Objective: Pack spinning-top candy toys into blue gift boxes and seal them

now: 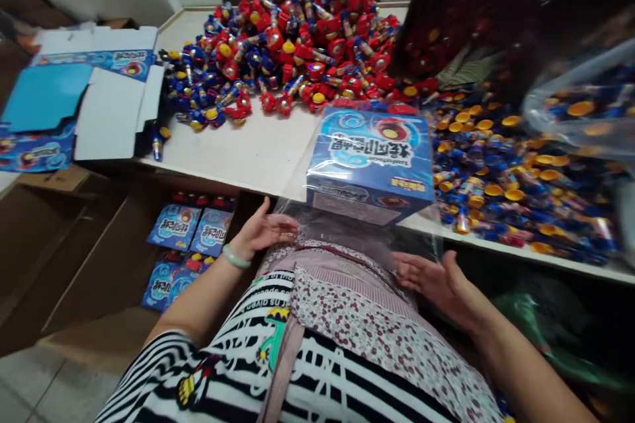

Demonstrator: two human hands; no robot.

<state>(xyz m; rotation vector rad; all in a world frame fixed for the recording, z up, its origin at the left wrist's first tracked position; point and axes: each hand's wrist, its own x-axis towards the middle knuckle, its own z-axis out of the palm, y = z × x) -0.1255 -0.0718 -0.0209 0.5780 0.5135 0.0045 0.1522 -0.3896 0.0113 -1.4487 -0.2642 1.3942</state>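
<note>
A blue printed box (370,158) sits at the table's front edge inside a clear plastic bag (322,228), whose loose end hangs toward my body. My left hand (265,231), with a pale bangle on its wrist, is at the left side of that loose film, thumb raised and fingers stretched out. On the other side my right hand (436,281) has its thumb apart and its fingers extended against or just beside the film. Whether either palm presses on the plastic I cannot tell. Neither hand is closed around anything.
A heap of red and blue toys (307,39) covers the table's back. Many blue-and-yellow pieces (496,172) spread to the right, near a clear bag (585,102). Flattened box cartons (112,112) lie left. Below, an open cardboard carton (99,258) holds several filled boxes (174,226).
</note>
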